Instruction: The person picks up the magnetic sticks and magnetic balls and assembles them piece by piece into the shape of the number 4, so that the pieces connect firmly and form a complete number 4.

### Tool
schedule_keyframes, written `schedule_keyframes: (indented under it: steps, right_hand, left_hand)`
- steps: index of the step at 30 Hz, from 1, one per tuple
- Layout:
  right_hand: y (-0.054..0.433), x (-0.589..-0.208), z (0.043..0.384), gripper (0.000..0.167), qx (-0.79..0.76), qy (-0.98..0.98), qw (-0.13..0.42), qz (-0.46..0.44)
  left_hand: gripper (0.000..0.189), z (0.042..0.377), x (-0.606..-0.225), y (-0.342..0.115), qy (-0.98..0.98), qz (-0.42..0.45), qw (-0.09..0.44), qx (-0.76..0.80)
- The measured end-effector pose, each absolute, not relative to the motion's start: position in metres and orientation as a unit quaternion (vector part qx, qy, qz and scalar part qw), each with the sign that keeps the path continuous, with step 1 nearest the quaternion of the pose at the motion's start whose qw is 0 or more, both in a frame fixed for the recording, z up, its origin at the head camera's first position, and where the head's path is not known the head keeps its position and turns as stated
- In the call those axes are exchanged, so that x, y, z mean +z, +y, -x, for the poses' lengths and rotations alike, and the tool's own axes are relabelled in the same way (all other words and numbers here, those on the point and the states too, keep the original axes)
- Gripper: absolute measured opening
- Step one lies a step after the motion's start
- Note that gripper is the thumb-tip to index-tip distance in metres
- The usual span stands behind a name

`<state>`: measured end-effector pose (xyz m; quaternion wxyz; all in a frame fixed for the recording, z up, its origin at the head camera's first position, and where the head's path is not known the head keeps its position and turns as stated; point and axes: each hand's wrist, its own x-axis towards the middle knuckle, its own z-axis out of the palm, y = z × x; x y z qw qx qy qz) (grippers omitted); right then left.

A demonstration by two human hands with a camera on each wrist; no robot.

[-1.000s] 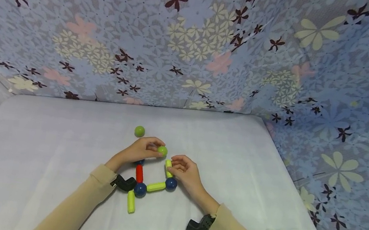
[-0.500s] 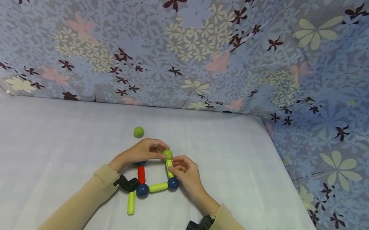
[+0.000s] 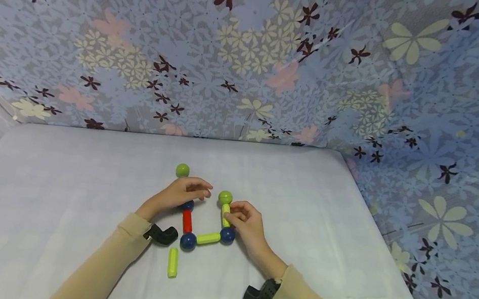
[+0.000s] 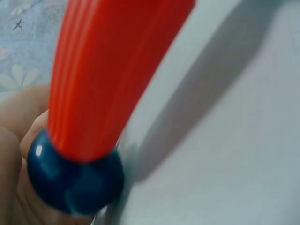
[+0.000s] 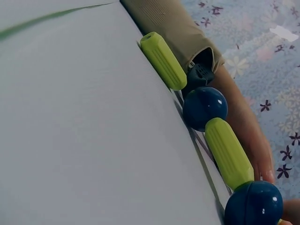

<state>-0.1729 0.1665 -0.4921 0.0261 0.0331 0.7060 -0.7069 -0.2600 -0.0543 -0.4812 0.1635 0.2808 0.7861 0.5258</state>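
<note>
My right hand (image 3: 248, 226) pinches an upright-lying yellow-green rod (image 3: 225, 214) between thumb and fingers. A green ball (image 3: 225, 197) sits on that rod's far end, and a blue ball (image 3: 227, 235) on its near end. From there another yellow-green rod (image 3: 208, 238) runs left to a second blue ball (image 3: 188, 241). A red rod (image 3: 187, 221) leads from it to a third blue ball (image 3: 187, 205), partly beneath my left hand (image 3: 183, 191). The left hand holds nothing; its fingers point toward the green ball, apart from it. In the left wrist view the red rod (image 4: 103, 75) looms large.
A loose green ball (image 3: 182, 170) lies beyond the left hand. One loose yellow-green rod (image 3: 173, 263) lies nearest the person, apart from the joined pieces. White cloth covers the table (image 3: 307, 189); a flowered curtain (image 3: 250, 69) hangs behind and at the right.
My left hand brought the green ball rightward onto the rod's end, let it go and drew back left. The joined pieces shifted slightly right and away from me. The right hand keeps its pinch.
</note>
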Motion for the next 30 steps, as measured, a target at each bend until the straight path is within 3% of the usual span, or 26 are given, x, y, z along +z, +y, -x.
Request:
schedule_keyframes:
  steps: [2,7,10,20,30]
  right_hand:
    - [0.166,-0.494,0.173,0.029,-0.705,0.708,0.015,-0.037]
    - [0.165,-0.495,0.173,0.027,-0.707,0.705,-0.005,-0.053]
    - [0.165,-0.495,0.173,0.026,-0.713,0.699,-0.005,-0.054]
    - [0.166,-0.492,0.173,0.026,-0.707,0.706,-0.003,-0.035]
    - [0.166,-0.493,0.172,0.024,-0.71,0.704,0.004,-0.023]
  left_hand:
    - [0.031,0.262,-0.481,-0.059,0.799,-0.265,0.114,0.527]
    - [0.02,0.269,-0.483,-0.069,0.819,-0.183,-0.068,0.539]
    - [0.022,0.274,-0.487,-0.073,0.816,-0.149,-0.12,0.546]
    - [0.036,0.276,-0.493,-0.078,0.853,-0.17,-0.063,0.49]
    - [0.035,0.272,-0.494,-0.079,0.85,-0.14,-0.07,0.504]
